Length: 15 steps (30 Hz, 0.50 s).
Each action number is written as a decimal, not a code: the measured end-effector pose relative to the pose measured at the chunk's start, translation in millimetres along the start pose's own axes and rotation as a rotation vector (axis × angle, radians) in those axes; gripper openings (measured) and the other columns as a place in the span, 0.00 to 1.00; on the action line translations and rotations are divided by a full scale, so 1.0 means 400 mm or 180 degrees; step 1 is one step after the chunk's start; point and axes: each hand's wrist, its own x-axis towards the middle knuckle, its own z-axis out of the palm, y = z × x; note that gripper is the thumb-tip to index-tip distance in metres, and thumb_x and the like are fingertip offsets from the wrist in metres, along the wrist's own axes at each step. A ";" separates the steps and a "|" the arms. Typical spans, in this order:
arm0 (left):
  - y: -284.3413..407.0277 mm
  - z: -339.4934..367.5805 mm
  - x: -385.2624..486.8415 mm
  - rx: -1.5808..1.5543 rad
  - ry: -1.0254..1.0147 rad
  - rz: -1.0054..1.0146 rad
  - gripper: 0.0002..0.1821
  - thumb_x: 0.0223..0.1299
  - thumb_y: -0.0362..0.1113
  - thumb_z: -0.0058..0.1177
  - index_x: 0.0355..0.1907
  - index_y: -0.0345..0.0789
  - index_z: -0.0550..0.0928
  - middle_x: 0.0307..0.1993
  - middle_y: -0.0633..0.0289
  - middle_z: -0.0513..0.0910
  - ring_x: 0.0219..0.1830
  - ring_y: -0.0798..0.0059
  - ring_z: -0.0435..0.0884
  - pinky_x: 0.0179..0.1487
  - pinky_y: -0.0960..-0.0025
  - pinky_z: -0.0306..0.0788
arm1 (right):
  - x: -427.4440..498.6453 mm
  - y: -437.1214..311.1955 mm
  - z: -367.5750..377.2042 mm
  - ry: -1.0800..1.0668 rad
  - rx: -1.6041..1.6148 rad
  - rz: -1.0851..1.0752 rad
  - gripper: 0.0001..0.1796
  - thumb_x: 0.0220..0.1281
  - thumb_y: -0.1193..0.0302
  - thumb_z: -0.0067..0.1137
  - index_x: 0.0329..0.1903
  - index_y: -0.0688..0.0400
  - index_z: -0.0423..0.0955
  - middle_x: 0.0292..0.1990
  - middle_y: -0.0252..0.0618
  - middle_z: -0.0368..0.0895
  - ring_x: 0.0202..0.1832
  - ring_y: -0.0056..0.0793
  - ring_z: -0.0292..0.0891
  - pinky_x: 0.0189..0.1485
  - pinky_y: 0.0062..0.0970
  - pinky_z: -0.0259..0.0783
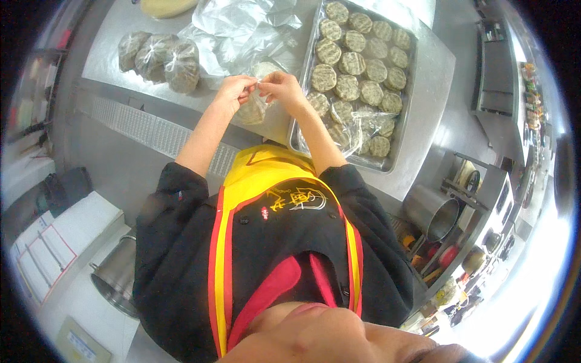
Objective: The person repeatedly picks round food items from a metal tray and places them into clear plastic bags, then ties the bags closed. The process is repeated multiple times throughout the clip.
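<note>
My left hand [238,90] and my right hand [280,90] meet over the steel worktable, fingers pinching the gathered neck of a clear plastic bag [252,110]. Pale round patties seem to sit inside that bag, which hangs just below my fingers near the table's front edge. Right of my hands lies a metal tray [399,129] of round, grey-green speckled patties [347,87] in rows. Clear film [352,136] is bunched over the patties at its near end. Several filled bags [156,56] stand close together on the left, their contents dark and speckled.
Thin clear plastic bags or sheets [245,27] lie crumpled behind my hands. A yellowish rounded object [167,7] is at the table's far edge. Below right, a large steel pot [433,213] lies on its side in a rack; another steel pot [115,277] is at lower left.
</note>
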 end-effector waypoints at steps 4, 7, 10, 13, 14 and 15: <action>-0.011 0.005 -0.005 -0.0621 0.0143 0.0030 0.02 0.53 0.28 0.51 0.28 0.31 0.75 0.18 0.66 0.72 0.12 0.86 0.59 0.15 0.81 0.51 | 0.031 0.026 -0.019 -0.0059 0.0512 0.0178 0.15 0.55 0.68 0.55 0.40 0.68 0.72 0.33 0.41 0.77 0.33 0.29 0.76 0.32 0.24 0.71; -0.006 0.012 -0.018 -0.1257 0.0287 -0.0040 0.03 0.54 0.28 0.51 0.29 0.31 0.75 0.19 0.65 0.72 0.13 0.86 0.60 0.15 0.81 0.51 | 0.046 0.048 -0.033 -0.0378 0.0224 0.0055 0.13 0.54 0.69 0.56 0.39 0.66 0.72 0.34 0.40 0.77 0.33 0.28 0.76 0.32 0.23 0.70; 0.012 0.019 -0.032 -0.1365 0.0363 -0.0022 0.03 0.54 0.28 0.51 0.28 0.31 0.75 0.19 0.65 0.73 0.13 0.86 0.60 0.16 0.81 0.52 | 0.086 0.064 -0.036 -0.0401 -0.0079 -0.0134 0.12 0.54 0.70 0.56 0.38 0.65 0.73 0.33 0.39 0.78 0.33 0.27 0.76 0.31 0.23 0.69; 0.018 0.029 -0.038 -0.1300 0.0506 0.0015 0.03 0.53 0.28 0.51 0.27 0.31 0.76 0.19 0.64 0.74 0.13 0.85 0.61 0.15 0.80 0.52 | 0.120 0.071 -0.029 -0.0077 -0.0083 -0.0020 0.11 0.51 0.71 0.57 0.35 0.65 0.74 0.30 0.39 0.78 0.31 0.26 0.76 0.31 0.23 0.68; 0.014 0.031 -0.036 -0.1268 0.0535 0.0080 0.03 0.53 0.28 0.51 0.27 0.31 0.76 0.20 0.63 0.75 0.13 0.85 0.61 0.15 0.80 0.52 | 0.128 0.069 -0.024 0.0253 -0.0161 0.0207 0.10 0.49 0.71 0.58 0.33 0.65 0.74 0.28 0.40 0.79 0.30 0.25 0.76 0.31 0.23 0.68; 0.006 0.030 -0.030 -0.1254 0.0565 0.0190 0.03 0.53 0.28 0.51 0.26 0.31 0.76 0.20 0.63 0.76 0.13 0.85 0.61 0.15 0.80 0.52 | 0.131 0.064 -0.021 0.0402 -0.0583 -0.0161 0.10 0.47 0.72 0.58 0.32 0.65 0.74 0.27 0.40 0.78 0.29 0.27 0.76 0.31 0.24 0.69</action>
